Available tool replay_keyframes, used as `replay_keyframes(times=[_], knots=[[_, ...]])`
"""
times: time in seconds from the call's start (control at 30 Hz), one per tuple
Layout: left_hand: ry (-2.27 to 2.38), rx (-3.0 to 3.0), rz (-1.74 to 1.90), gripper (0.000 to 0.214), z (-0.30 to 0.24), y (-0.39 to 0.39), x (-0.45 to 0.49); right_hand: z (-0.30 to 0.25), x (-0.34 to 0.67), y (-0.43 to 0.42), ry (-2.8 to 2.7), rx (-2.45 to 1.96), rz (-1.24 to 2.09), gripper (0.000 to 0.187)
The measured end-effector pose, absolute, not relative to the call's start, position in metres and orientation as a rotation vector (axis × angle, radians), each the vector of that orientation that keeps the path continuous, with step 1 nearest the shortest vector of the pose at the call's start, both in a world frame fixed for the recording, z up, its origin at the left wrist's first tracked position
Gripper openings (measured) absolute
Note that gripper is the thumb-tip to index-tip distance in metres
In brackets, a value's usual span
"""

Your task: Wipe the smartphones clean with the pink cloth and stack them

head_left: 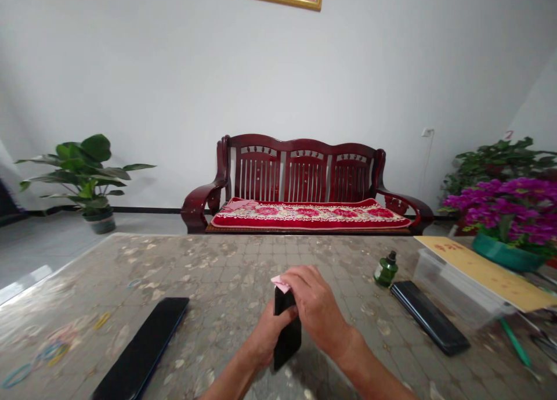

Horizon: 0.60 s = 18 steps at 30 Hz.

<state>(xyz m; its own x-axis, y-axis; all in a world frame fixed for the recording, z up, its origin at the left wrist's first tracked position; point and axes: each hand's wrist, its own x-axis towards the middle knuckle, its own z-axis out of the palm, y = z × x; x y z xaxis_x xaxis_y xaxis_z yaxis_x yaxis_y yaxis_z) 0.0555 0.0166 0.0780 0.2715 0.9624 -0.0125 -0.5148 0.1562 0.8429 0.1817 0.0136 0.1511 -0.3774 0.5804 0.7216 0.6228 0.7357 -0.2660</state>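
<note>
Across the lower half of my view, the counter (209, 284) stretches out under a patterned cover. Behind it I see a dark red wooden bench (304, 144) with a floral red runner (304, 214) along its seat. Purple flowers (509, 208) crowd the right edge, and a leafy potted plant (91, 173) stands on the floor at far left. On the counter's right side I have a clear plastic box (456, 292), a yellow sheet (483, 269) lying over it.

Both hands are at the centre, close together. The left hand (263, 333) grips a black phone (288, 348), thumb across its face; the right hand (319, 304) arches over the top, pinching a pink scrap (281, 284) against the upper edge. I can't tell whether that scrap is cloth or paper. The black phone is upright between my hands, over the counter's near middle.

Another phone (143, 345) lies flat to the left. A black wallet (429, 316) rests beside the box, a green bottle (385, 270) near its far end. Coloured rubber bands (60, 353) are scattered at far left.
</note>
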Motion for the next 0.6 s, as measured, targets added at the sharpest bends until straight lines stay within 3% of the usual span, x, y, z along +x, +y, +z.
replay_keyframes(times=[0.43,0.6], knots=[[0.69,0.802,1.209,0.043,0.077,0.019,0.055,0.138,0.188,0.019,-2.081,-0.84,-0.069,0.03],[0.656,0.706,1.085,0.044,0.072,0.021,0.055,0.125,0.195,0.029,-1.89,-1.016,-0.005,0.027]])
